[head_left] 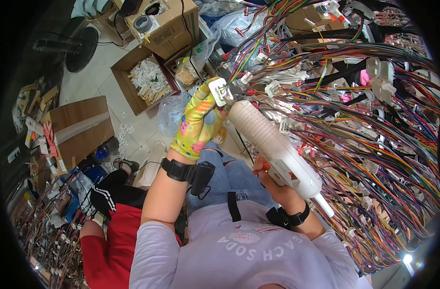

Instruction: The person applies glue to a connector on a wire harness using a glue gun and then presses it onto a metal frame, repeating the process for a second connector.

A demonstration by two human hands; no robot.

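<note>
Left hand (202,115): white plastic connector (219,93) pinched, upper centre; right hand (270,184): white glue gun (277,147) gripped; yellow glove (193,137) could be scorched by slip.

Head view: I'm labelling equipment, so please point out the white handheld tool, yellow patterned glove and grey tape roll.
White handheld tool (281,150), head view: middle of the body.
Yellow patterned glove (202,123), head view: middle of its fabric.
Grey tape roll (145,29), head view: lower side of the ring.
</note>
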